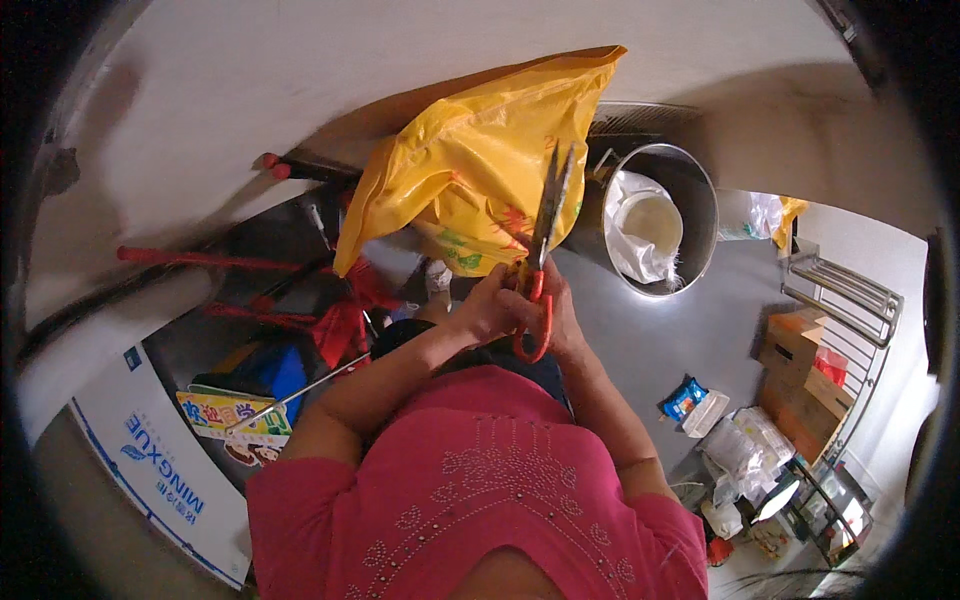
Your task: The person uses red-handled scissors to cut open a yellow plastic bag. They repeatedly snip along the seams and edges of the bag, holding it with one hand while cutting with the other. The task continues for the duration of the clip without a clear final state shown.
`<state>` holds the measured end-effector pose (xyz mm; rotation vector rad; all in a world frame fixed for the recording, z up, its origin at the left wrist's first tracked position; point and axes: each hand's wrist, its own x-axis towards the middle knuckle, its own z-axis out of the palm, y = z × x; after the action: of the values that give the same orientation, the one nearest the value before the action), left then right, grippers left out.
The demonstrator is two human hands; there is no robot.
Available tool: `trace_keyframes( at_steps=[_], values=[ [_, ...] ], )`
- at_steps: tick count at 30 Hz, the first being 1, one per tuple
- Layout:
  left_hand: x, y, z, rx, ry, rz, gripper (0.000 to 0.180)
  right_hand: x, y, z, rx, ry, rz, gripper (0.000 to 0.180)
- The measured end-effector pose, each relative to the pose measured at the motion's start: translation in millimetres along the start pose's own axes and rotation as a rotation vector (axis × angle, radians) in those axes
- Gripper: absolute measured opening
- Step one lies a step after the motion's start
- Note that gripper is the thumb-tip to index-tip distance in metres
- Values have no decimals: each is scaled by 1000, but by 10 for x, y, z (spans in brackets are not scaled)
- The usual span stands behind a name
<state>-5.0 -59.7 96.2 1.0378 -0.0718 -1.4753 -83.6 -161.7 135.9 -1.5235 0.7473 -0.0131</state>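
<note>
In front of my chest, my left hand (488, 308) is closed on the gathered lower edge of a yellow plastic bag (478, 150). The bag spreads upward and away, creased, with red and green print near its bottom. Close beside it, my right hand (564, 315) is closed around a pair of scissors (533, 346) with orange-red handles. Their blades point away from me, slightly parted, in front of the bag's right part. Some fingers of both hands are hidden behind the handles and the bag.
A tall metal bin (712, 215) with a white sack inside stands right of the bag. Red-handled tools (330, 325) lean at the left, near a white panel (180, 480). Cardboard boxes (800, 375), a metal rack (850, 295) and plastic-wrapped items (745, 445) occupy the right side.
</note>
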Motion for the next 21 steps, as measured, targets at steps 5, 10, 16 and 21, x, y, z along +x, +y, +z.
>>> trace_keyframes(
  at_steps=[5, 10, 16, 21],
  values=[
    [-145, 54, -489, 520, -134, -11, 52, 95, 8, -5, 462, -130, 206, 66],
    [158, 1043, -1157, 1345, 810, 833, 56, 260, 455, -62, -113, -48, -76, 66],
    [904, 1520, -1418, 598, 370, 322, 29, 560, 691, 47, -793, 314, -259, 58],
    [994, 1528, -1497, 289, 364, 224, 12, 821, 764, 56, -873, 482, -304, 60]
  ],
)
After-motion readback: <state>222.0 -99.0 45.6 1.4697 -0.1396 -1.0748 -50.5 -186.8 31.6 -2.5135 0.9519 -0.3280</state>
